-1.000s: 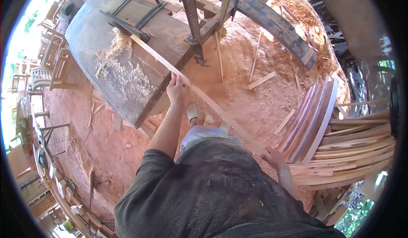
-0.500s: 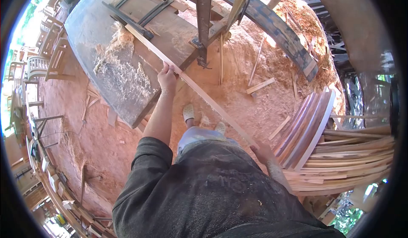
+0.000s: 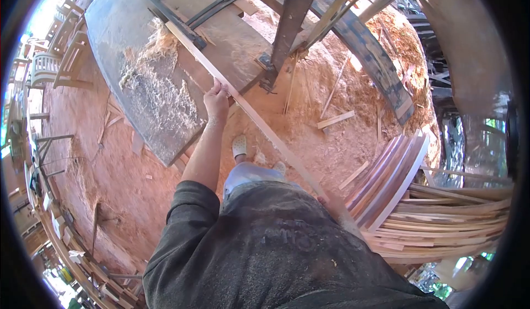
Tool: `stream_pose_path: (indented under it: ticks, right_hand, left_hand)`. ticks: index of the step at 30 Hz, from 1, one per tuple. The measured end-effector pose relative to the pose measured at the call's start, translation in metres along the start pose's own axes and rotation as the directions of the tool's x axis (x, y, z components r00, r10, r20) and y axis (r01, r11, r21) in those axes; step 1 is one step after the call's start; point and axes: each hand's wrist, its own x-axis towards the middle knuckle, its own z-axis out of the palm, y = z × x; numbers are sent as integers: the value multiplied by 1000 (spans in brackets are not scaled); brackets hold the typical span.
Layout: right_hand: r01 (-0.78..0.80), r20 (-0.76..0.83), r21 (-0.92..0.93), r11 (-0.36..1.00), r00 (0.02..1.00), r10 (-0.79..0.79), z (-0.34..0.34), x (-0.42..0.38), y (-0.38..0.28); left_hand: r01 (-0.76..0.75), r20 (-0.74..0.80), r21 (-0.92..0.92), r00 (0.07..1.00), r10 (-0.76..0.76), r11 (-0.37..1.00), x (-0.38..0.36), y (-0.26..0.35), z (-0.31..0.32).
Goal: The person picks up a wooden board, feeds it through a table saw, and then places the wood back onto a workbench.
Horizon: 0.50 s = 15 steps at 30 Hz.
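Observation:
A long, thin wooden strip [image 3: 259, 120] runs diagonally from the worktable [image 3: 118, 19] down toward my right hip. Its far end lies on the tabletop alongside a dark metal bar guide [image 3: 175, 21]. My left hand [image 3: 216, 98] is closed around the strip just off the table's near edge, thumb on top. Low beside my body, my right hand [image 3: 327, 203] is at the near end of the strip, its fingers partly hidden. Curly wood shavings [image 3: 163, 96] are heaped on the tabletop left of the strip.
Stacked curved wooden slats [image 3: 441, 218] lie close on my right. A rusty metal upright [image 3: 291, 25] and a curved dark beam [image 3: 370, 49] stand ahead. Offcuts [image 3: 335, 120] litter the sawdust-covered floor [image 3: 132, 198]. Wooden chairs [image 3: 69, 60] are at far left.
My right hand has come in closer to my body along with the strip's near end. The left hand keeps its hold on the strip. The camera view has shifted slightly.

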Motion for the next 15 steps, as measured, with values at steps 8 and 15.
stream_pose_path:
  ticks: [8,15]
  right_hand:
    - [29,13,79,996,999,-30,16,25,15]
    - [-27,-10,110,994,1000,28,13,35,-13]
  left_hand:
    - [1,-15,-12,1000,-1,1000,19,12,-4]
    - [-2,-51,36,999,4,999,40,20,-8]
